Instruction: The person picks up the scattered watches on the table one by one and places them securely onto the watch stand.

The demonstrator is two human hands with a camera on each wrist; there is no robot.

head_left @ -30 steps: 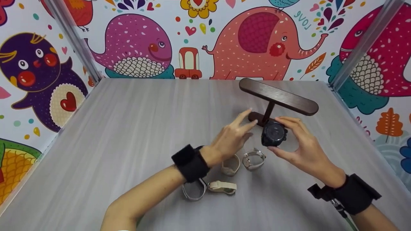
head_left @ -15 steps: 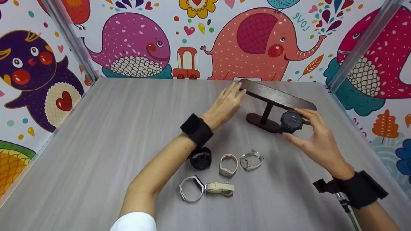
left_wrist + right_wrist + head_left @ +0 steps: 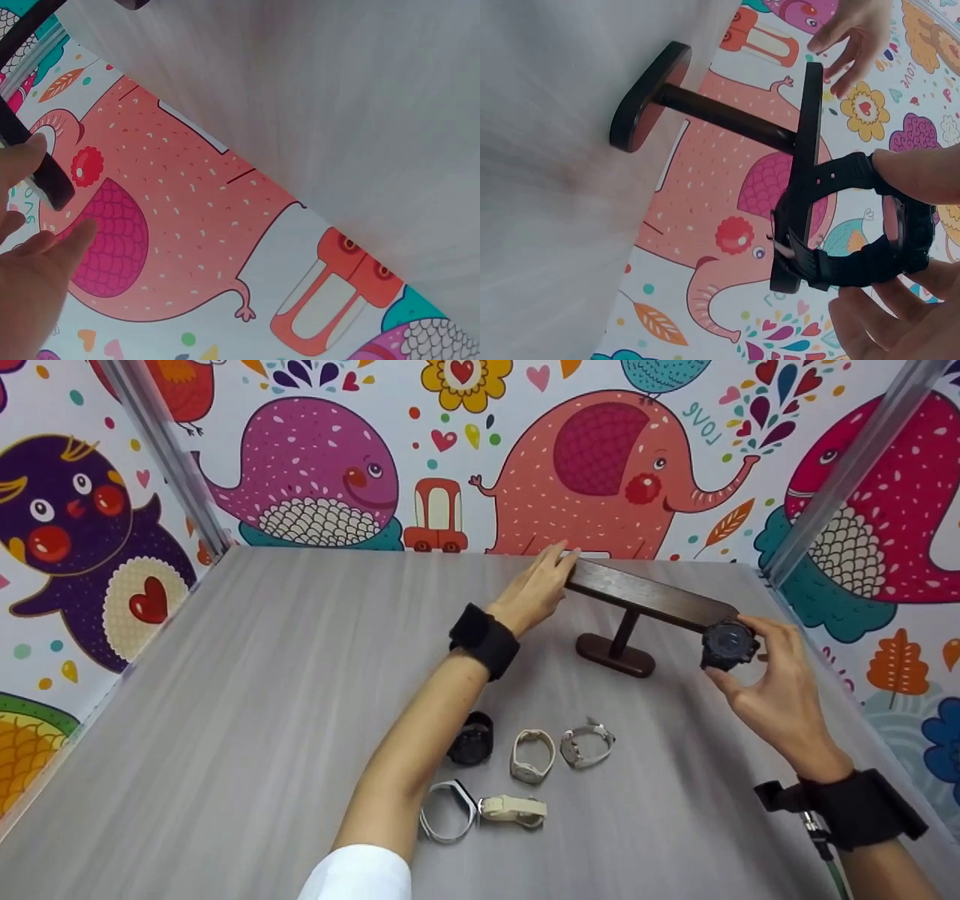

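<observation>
One Chunky Black Round-Faced Watch (image 3: 729,643) in Hand, Five Other Wrist Pieces on the Pale Grey Wood-Grain Desk (image 3: 225,735)

On the left wall was one dark purple bird (image 3: 75,532) with red cheeks. Rightward, on the desk, were one slim white wristband with a dark face (image 3: 463,795), one all-black looped watch (image 3: 472,746) farther back, one cream-strapped watch (image 3: 514,810) lying just beside the wristband, and one pale beige looped watch (image 3: 528,772) behind that.

The left hand (image 3: 532,592) reached above them, its fingers (image 3: 553,555) apart and lightly bent, touching the left end of a dark brown wooden T-shaped stand (image 3: 651,592) without closing round it. One white-strapped watch with a round case (image 3: 571,748) lay in front of the stand, near the beige one.

One stand stood upright on its oval base. At its bar's right end was the chunky black watch, strap looped; I could not tell whether the bar had entered the loop. The right hand (image 3: 784,697) pinched its case between thumb and fingers (image 3: 772,630), parted only by the case's breadth.
</observation>
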